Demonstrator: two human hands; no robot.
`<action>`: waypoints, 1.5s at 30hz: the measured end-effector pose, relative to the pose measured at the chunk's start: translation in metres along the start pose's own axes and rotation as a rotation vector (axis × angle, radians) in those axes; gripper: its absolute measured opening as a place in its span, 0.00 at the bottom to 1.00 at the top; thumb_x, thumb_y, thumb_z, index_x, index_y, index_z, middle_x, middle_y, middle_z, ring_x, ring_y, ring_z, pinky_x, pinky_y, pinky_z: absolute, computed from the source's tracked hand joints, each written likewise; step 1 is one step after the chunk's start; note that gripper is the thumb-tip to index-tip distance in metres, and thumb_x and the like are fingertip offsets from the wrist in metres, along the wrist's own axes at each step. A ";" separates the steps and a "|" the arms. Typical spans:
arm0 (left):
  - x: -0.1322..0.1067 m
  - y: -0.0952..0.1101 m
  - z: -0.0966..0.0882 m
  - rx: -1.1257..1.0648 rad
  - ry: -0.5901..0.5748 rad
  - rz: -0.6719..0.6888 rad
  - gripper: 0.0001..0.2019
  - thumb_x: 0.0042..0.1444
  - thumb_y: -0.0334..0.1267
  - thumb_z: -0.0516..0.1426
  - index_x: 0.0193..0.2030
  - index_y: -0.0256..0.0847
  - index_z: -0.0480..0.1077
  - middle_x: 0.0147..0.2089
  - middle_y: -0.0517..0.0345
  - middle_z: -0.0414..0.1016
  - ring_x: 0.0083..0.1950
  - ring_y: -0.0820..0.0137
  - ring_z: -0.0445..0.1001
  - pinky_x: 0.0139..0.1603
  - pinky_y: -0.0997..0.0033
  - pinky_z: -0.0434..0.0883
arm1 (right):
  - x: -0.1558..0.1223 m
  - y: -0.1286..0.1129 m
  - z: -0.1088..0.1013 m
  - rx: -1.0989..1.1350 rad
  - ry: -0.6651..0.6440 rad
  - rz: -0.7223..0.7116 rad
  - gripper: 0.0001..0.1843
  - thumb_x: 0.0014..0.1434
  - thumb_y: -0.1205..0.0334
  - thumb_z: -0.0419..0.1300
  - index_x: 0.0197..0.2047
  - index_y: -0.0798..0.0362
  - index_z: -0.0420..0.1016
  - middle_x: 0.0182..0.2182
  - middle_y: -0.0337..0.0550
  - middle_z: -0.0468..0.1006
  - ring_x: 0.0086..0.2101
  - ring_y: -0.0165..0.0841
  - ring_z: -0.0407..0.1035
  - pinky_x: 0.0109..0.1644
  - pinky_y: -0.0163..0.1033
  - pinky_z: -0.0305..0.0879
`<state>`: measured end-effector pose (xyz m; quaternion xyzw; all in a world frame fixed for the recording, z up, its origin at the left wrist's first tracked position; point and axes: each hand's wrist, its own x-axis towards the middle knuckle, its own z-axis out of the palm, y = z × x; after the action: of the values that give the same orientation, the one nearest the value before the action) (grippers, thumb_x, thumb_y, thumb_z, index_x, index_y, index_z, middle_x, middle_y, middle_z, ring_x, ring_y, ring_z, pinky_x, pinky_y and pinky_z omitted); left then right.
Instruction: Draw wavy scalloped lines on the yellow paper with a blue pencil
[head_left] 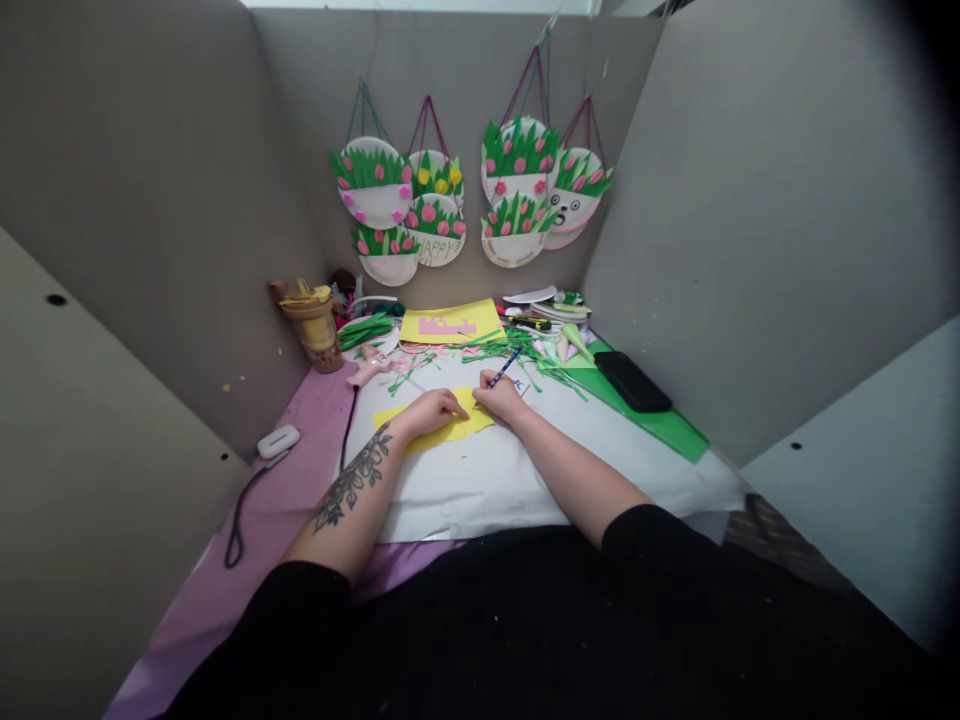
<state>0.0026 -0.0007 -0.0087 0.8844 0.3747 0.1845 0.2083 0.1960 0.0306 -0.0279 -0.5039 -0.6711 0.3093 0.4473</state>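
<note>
My left hand (433, 410) lies flat on a yellow paper piece (457, 430), pressing it onto a white sheet (487, 480) on the table. My right hand (499, 397) grips a blue pen (507, 366) with its tip down at the yellow paper's upper edge. The two hands almost touch. My left forearm carries a dark tattoo.
A larger yellow sheet with a pink cut-out (448, 322) lies behind, among green paper strips (517, 350). A pink glue gun (369, 368), a cup (315, 325), a black case (632, 381) on green paper and a white device (278, 441) sit around. Paper-plate flower crafts (517, 190) hang on the grey partition.
</note>
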 end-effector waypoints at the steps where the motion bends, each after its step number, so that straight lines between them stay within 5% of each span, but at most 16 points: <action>1: 0.000 0.000 0.000 -0.001 -0.001 -0.003 0.21 0.48 0.22 0.51 0.44 0.43 0.78 0.44 0.54 0.73 0.42 0.72 0.72 0.49 0.73 0.67 | 0.000 0.000 0.000 -0.005 0.007 0.000 0.09 0.38 0.63 0.55 0.18 0.51 0.56 0.16 0.31 0.56 0.22 0.27 0.53 0.25 0.33 0.50; 45: 0.000 0.002 -0.001 -0.020 -0.002 0.001 0.22 0.48 0.21 0.51 0.44 0.42 0.78 0.43 0.54 0.73 0.42 0.72 0.72 0.49 0.73 0.67 | -0.002 -0.002 0.002 -0.016 0.027 0.020 0.10 0.42 0.58 0.57 0.20 0.51 0.58 0.16 0.31 0.60 0.22 0.27 0.55 0.25 0.32 0.51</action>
<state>0.0031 -0.0017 -0.0074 0.8828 0.3721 0.1872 0.2173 0.1936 0.0284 -0.0275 -0.5182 -0.6623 0.3016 0.4494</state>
